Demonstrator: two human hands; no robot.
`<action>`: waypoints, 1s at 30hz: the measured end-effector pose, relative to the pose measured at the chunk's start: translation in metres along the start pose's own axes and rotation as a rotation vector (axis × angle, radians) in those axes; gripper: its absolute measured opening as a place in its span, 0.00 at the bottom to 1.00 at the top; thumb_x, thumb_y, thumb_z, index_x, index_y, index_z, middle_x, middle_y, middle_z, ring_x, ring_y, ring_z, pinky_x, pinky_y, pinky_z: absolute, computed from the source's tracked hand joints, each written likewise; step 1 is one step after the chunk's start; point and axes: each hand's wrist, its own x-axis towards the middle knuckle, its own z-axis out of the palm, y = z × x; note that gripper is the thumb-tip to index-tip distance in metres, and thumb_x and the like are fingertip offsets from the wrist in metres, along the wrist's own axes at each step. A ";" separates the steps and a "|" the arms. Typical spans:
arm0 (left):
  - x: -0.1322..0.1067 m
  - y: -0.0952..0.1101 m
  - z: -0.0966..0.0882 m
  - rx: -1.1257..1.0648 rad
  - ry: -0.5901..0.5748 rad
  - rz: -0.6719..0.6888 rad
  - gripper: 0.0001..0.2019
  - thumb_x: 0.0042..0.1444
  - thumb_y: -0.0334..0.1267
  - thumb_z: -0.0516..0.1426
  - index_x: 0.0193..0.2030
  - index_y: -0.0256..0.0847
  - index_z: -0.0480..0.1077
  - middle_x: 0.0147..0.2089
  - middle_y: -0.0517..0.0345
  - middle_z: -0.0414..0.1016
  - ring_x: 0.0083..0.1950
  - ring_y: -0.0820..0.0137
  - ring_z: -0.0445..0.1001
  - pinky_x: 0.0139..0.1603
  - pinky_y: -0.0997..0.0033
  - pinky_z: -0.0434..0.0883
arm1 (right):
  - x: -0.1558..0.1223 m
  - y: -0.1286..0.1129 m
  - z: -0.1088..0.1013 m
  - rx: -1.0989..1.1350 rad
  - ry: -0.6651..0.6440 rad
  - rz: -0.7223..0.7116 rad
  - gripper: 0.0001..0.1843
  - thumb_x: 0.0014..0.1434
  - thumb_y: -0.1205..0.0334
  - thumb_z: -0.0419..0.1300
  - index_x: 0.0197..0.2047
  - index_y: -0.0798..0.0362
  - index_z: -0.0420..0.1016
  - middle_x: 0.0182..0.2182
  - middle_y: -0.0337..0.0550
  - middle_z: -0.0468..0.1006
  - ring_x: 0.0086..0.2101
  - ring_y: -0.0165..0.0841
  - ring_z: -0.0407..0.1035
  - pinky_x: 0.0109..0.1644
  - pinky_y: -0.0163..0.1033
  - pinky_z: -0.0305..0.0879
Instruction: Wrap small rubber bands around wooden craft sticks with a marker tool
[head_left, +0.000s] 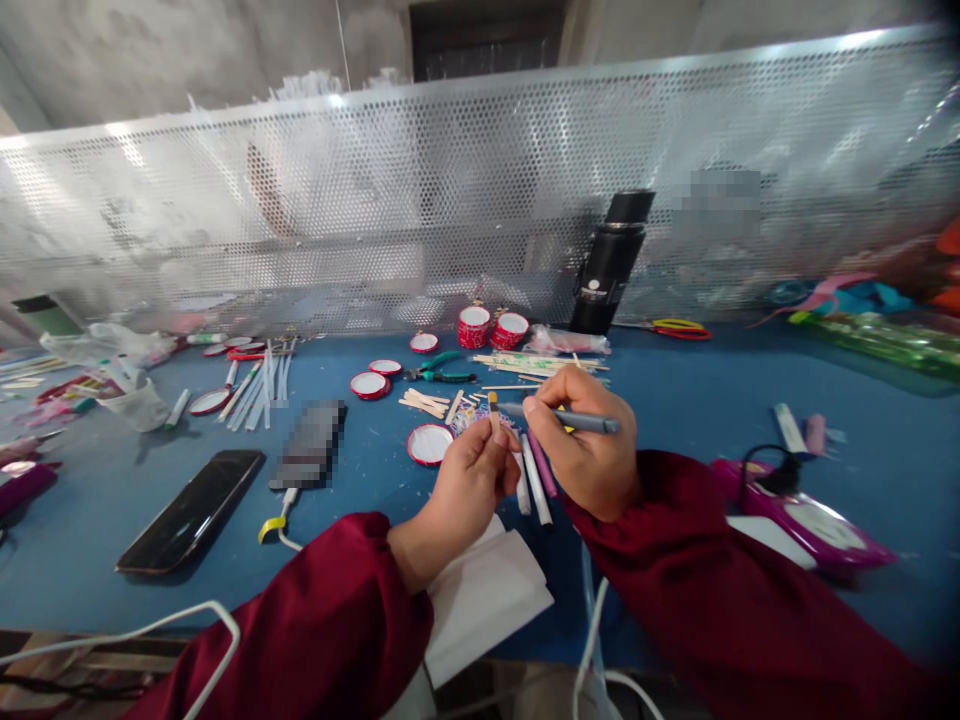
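Observation:
My left hand (466,482) pinches a short wooden craft stick (493,408) upright; its top end is orange-brown. Held in my right hand (596,440) is a grey marker pen (589,421), its tip pointing left, close to the coloured end of the stick. Whether the tip touches the wood I cannot tell. Behind my fingers lies a pile of thin coloured strands (469,412), partly hidden. White and pink markers (534,480) lie on the table between my hands. A round red-rimmed white lid (430,445) is left of my left hand.
Beyond my hands are teal-handled pliers (442,374), loose craft sticks (426,402), red drum-like pieces (474,328) and a black bottle (613,262). Two phones (191,510) lie left. A magenta glue gun (817,525) is right. White paper (491,605) lies beneath my forearms. Perforated metal panel (337,215) stands behind.

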 end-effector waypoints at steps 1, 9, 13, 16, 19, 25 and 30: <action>0.000 0.000 0.000 0.000 0.000 0.002 0.22 0.58 0.60 0.58 0.34 0.41 0.63 0.18 0.67 0.63 0.18 0.78 0.55 0.20 0.76 0.51 | 0.000 0.000 0.000 0.008 -0.007 -0.003 0.13 0.63 0.62 0.59 0.27 0.49 0.63 0.21 0.33 0.67 0.23 0.28 0.63 0.30 0.37 0.58; 0.000 0.000 0.000 -0.003 -0.010 0.000 0.22 0.58 0.60 0.58 0.35 0.41 0.64 0.18 0.67 0.63 0.18 0.78 0.54 0.19 0.76 0.50 | 0.000 -0.001 0.000 0.006 -0.005 0.007 0.13 0.63 0.62 0.59 0.27 0.48 0.62 0.21 0.33 0.67 0.23 0.29 0.63 0.30 0.37 0.58; 0.000 0.001 0.000 -0.003 -0.011 0.006 0.22 0.58 0.61 0.59 0.34 0.41 0.63 0.17 0.68 0.62 0.18 0.78 0.54 0.20 0.76 0.50 | 0.000 -0.001 0.000 0.011 -0.018 0.007 0.13 0.63 0.62 0.59 0.27 0.49 0.62 0.21 0.33 0.67 0.23 0.29 0.63 0.29 0.37 0.58; 0.000 0.000 0.000 -0.016 -0.007 0.007 0.22 0.58 0.60 0.59 0.34 0.41 0.63 0.18 0.67 0.63 0.18 0.78 0.55 0.20 0.76 0.51 | 0.001 -0.001 0.000 0.004 -0.002 0.007 0.13 0.62 0.62 0.59 0.27 0.49 0.62 0.21 0.33 0.67 0.23 0.29 0.63 0.29 0.37 0.58; 0.000 0.000 0.000 -0.011 -0.001 0.002 0.22 0.58 0.60 0.59 0.34 0.41 0.63 0.18 0.67 0.63 0.19 0.78 0.55 0.20 0.76 0.51 | 0.001 -0.002 0.000 0.018 -0.020 -0.002 0.13 0.62 0.63 0.59 0.27 0.49 0.62 0.21 0.33 0.67 0.23 0.28 0.62 0.29 0.37 0.58; 0.000 -0.001 0.000 -0.009 -0.002 0.001 0.21 0.58 0.59 0.58 0.35 0.41 0.64 0.18 0.67 0.63 0.19 0.78 0.55 0.20 0.76 0.51 | 0.001 -0.001 0.000 0.006 -0.011 -0.001 0.13 0.62 0.62 0.59 0.27 0.49 0.62 0.21 0.33 0.67 0.23 0.28 0.63 0.29 0.37 0.58; 0.000 0.000 0.000 0.005 0.004 0.004 0.21 0.59 0.58 0.58 0.35 0.41 0.64 0.18 0.67 0.63 0.18 0.78 0.56 0.20 0.76 0.51 | 0.001 0.000 0.000 0.005 -0.018 0.003 0.13 0.62 0.62 0.59 0.27 0.49 0.62 0.22 0.33 0.68 0.23 0.29 0.63 0.29 0.37 0.58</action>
